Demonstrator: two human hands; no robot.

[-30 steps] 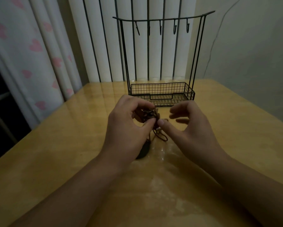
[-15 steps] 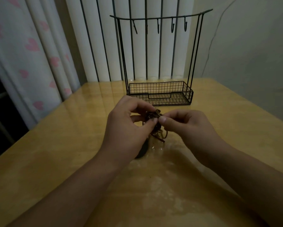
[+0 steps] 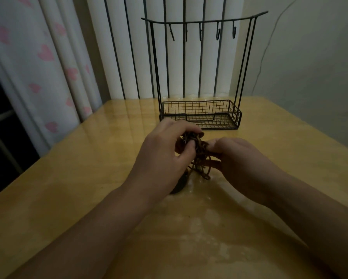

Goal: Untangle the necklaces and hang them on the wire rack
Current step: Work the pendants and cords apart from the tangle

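Working the knot right in front of you, your left hand [image 3: 165,156] has its fingers and thumb curled around the top of the tangled necklaces [image 3: 197,152], and your right hand [image 3: 239,160] pinches a strand from the other side, fingertips narrow and tight on the chain. The bundle hangs between the two hands just above the table [image 3: 68,178], loose loops trailing down toward the surface, and something dark, maybe a pendant, sits low behind your left wrist; it is too dim to say.

Here's the danger: pull those hands apart now and you will likely cinch the knot tighter, since the strands look thoroughly wound together. Tease a single loop open instead. In this low light you can hardly tell one chain from another, so you could easily tug the wrong one. A hard yank might also snap a fine link or a clasp.

Watch the dangling loops too; if they drag on the table, they could snag and fold back into the mass.

The wire rack [image 3: 201,115] stands just beyond your hands, hooks bare, so nothing is hung yet. Keep your knuckles off its basket or you may knock it back.
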